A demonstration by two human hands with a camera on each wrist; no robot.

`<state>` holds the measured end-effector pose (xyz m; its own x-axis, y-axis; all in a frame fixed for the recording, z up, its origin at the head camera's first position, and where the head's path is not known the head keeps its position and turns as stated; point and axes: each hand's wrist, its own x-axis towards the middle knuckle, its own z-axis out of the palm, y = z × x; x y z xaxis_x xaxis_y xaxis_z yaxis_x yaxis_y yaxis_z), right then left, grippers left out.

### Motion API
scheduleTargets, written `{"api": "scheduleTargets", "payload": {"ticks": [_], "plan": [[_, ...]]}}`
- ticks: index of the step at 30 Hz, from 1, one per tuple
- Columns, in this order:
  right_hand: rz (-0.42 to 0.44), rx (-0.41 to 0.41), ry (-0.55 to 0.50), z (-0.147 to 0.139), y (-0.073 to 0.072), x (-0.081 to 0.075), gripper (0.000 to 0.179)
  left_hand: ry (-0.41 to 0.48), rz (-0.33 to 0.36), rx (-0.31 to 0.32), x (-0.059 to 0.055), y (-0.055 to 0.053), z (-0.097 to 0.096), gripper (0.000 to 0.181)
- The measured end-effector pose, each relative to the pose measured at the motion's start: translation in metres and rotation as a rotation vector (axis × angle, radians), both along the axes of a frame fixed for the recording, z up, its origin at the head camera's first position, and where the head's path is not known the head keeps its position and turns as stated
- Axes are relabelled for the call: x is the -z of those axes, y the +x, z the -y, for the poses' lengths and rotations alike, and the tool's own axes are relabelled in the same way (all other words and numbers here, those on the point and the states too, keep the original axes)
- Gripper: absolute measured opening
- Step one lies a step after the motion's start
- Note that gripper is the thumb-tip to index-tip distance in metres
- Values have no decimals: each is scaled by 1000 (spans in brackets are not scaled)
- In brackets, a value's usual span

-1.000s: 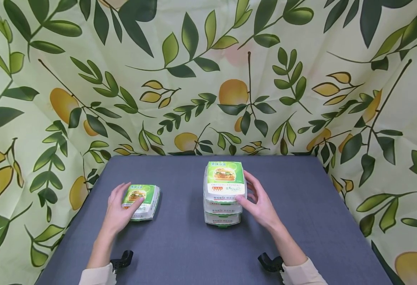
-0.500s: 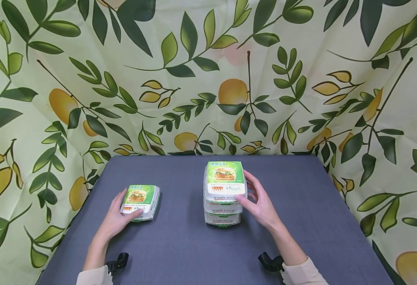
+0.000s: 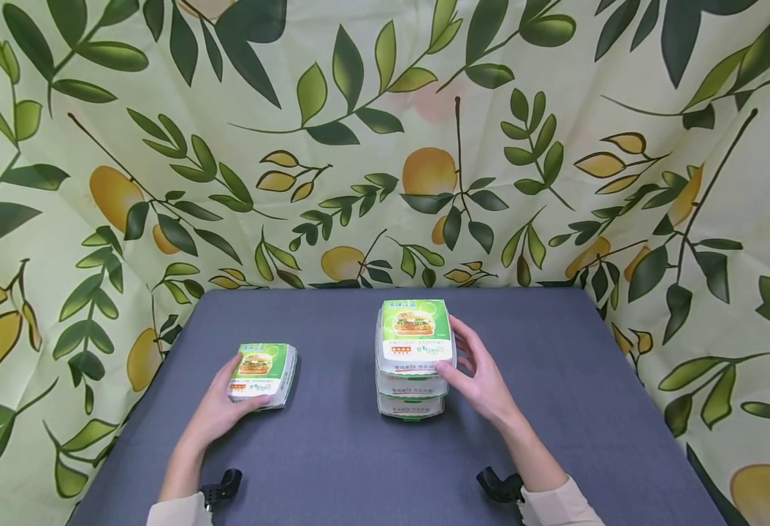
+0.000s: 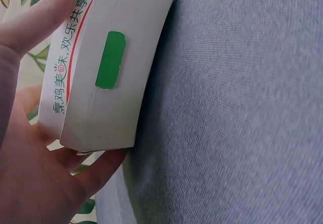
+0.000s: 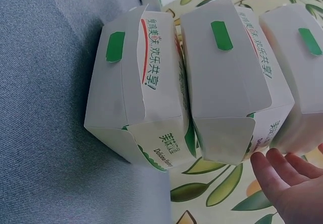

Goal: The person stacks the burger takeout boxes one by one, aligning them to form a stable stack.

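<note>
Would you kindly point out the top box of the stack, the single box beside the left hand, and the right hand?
Top box [image 3: 416,337]: head view, on the lid.
Single box [image 3: 260,370]: head view, on the lid.
Right hand [image 3: 482,378]: head view, on the middle of the hand.

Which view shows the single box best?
Head: nearly the whole box shows, top included; the left hand covers an edge. Left wrist shows its front close up but cropped; right wrist, apparently only a part.
</note>
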<state>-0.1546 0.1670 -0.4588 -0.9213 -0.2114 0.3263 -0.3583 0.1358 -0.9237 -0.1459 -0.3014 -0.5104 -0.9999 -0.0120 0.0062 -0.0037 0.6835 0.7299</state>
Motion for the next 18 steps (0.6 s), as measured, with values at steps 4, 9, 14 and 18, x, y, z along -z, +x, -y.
{"api": "scheduleTargets", "payload": {"ticks": [4, 9, 14, 18], "plan": [[-3, -3, 0, 0, 0, 0, 76, -16, 10, -13, -1, -3, -5, 111], [-11, -1, 4, 0, 1, 0, 76, -15, 26, -28, -4, -6, -14, 109], [-9, 4, 12, 0, 2, 0, 76, 5, 31, -42, -9, -8, -24, 108], [-1, 9, 13, -1, 2, -1, 76, 3, 25, -48, -14, -9, -33, 107]]}}
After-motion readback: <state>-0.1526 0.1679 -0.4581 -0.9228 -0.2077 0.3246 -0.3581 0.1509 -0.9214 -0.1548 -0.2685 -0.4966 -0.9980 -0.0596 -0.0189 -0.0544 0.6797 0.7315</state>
